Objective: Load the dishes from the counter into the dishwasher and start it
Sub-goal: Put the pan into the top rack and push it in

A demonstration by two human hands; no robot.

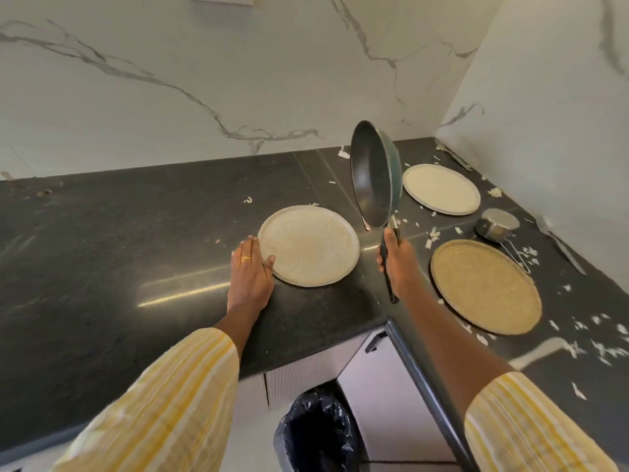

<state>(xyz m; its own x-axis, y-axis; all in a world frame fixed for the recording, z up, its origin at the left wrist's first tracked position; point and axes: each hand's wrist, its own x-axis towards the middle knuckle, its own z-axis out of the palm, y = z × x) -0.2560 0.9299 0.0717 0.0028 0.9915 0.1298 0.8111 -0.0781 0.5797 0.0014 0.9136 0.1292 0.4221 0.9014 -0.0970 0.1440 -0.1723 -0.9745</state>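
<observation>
Dark stone counter [136, 233] fills the middle of the frame, white marble wall behind and at right.

Right hand [396, 257], center right: fingers wrapped tight around the black handle of a frying pan [372, 175]. Pan is lifted off the counter, tipped up on edge, dark inside facing left.

Left hand [250, 267], just left of center: lies flat on the counter, fingers spread loosely, holding nothing. Thumb and fingertips touch the left rim of a pale plate [309, 245], which lies flat on the counter. Gold ring on one finger.

Second pale plate [441, 189], upper right, lies flat behind the pan. Tan plate [485, 286], right of the pan handle, also flat. Small steel pot [497, 223] sits between those two plates, near the right wall.

White scraps scattered over the right part of the counter.

Bottom center: bin with black bag [316, 434], below the counter edge. Yellow-striped sleeves at both lower corners.
</observation>
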